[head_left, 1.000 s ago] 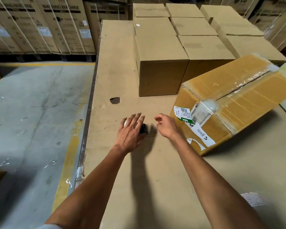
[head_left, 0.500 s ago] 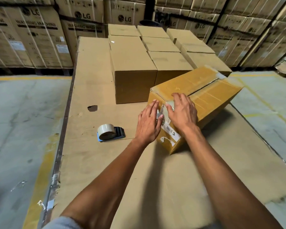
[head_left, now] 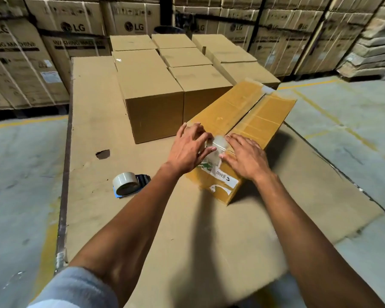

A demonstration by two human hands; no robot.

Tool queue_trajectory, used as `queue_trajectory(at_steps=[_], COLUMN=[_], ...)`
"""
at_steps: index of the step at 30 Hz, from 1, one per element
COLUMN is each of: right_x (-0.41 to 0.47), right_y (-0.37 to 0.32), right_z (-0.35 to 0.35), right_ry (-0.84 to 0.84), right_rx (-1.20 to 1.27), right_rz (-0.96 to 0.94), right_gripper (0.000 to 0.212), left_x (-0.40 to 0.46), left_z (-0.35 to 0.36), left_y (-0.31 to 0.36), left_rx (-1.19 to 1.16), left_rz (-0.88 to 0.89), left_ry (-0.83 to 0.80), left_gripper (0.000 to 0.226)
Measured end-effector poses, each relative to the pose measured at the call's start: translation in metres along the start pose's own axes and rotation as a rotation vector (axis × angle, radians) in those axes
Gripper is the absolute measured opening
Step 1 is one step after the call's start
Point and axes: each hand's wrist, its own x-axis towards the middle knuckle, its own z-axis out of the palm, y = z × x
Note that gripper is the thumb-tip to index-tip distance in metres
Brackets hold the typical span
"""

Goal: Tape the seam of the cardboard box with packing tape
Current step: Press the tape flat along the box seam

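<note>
Both hands, left and right, shifted onto one box, flat, gripping nothing; one tape dispenser lies apart.

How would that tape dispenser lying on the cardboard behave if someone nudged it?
The tape dispenser lies on its side with the roll's flat face up, so it would probably slide rather than roll. It looks small and likely light. The cardboard sheet beneath it looks matte, so it would likely stop quickly.
</note>
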Motion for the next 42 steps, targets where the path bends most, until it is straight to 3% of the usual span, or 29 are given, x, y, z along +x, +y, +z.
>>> queue_trajectory(at_steps=[5, 9, 17, 23, 29, 32, 37, 42], right_x=[0.004, 0.003, 0.001, 0.000, 0.004, 0.003, 0.001, -0.003], right_y=[-0.011, -0.017, -0.016, -0.017, -0.025, -0.021, -0.021, -0.018], right_z=[0.006, 0.016, 0.021, 0.016, 0.014, 0.015, 0.013, 0.006], right_ry=[0.152, 0.256, 0.308, 0.280, 0.323, 0.298, 0.264, 0.204], right_rx=[0.048, -0.011, -0.185, -0.210, -0.154, -0.174, -0.219, -0.246], right_rz=[0.091, 0.128, 0.079, 0.062, 0.134, 0.108, 0.069, 0.012], right_gripper=[0.055, 0.056, 0.068, 0.071, 0.070, 0.064, 0.073, 0.080], left_x=[0.010, 0.013, 0.008, 0.004, 0.012, 0.013, 0.006, 0.003], left_z=[0.002, 0.008, 0.019, 0.013, 0.008, 0.009, 0.010, 0.001], left_y=[-0.007, -0.010, -0.017, -0.018, -0.015, -0.020, -0.025, -0.020], left_rx=[-0.002, 0.018, 0.015, 0.039, 0.040, 0.058, 0.125, 0.155], left_rz=[0.013, 0.007, 0.018, 0.068, 0.025, 0.031, 0.100, 0.097], left_ry=[-0.001, 0.029, 0.038, 0.023, 0.029, 0.013, -0.059, -0.075], left_gripper=[0.054, 0.052, 0.059, 0.068, 0.057, 0.066, 0.087, 0.084])
